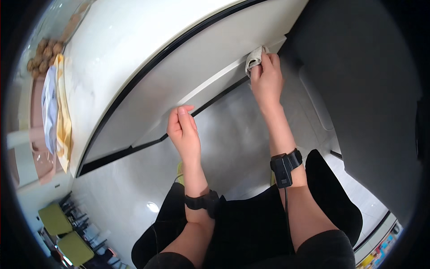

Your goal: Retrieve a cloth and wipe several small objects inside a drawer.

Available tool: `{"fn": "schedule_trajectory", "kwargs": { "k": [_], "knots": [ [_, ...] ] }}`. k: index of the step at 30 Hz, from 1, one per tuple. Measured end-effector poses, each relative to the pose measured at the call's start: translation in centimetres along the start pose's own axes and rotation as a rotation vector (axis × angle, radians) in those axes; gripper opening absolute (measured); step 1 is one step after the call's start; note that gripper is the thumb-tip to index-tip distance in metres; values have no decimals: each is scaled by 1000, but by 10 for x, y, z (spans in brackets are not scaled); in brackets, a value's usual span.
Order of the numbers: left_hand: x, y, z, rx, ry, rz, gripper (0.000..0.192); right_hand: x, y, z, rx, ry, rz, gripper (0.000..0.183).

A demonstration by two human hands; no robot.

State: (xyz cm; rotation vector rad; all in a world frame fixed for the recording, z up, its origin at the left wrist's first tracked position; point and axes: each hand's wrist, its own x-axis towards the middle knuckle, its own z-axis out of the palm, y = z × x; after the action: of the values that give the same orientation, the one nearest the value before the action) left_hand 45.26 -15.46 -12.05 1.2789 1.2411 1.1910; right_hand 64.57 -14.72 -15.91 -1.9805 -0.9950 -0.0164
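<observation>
My right hand [267, 79] pinches a folded off-white cloth [254, 61]. The cloth rests along the raised edge of a pale cabinet front [215, 50], near its right end. Farther left and lower, my left hand [183, 126] is held with its fingers curled in and the thumb laid over them. I see nothing in it. It overlaps the lower part of the cabinet front in the view, and whether it touches the panel I cannot tell. Dark bands with a black device are strapped on both forearms.
A white countertop [111, 43] with a black edge strip curves above the cabinet. On it lie yellow and bluish cloths [62, 114], beside several walnuts [45, 55]. A large dark grey panel [356, 84] stands at right. Green-seated chairs [75, 248] are at lower left. Grey tiled floor [231, 141] lies below.
</observation>
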Motion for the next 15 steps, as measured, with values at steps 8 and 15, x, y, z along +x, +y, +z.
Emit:
{"fn": "schedule_trajectory", "kwargs": {
  "k": [8, 15],
  "knots": [
    [-6, 0, -29, -134, 160, -39, 25, -83, -66, 29, 121, -235, -225, 44],
    [-11, 18, -66, -187, 287, -3, 24, -155, -138, 64, 271, -434, -337, 39]
  ]
}}
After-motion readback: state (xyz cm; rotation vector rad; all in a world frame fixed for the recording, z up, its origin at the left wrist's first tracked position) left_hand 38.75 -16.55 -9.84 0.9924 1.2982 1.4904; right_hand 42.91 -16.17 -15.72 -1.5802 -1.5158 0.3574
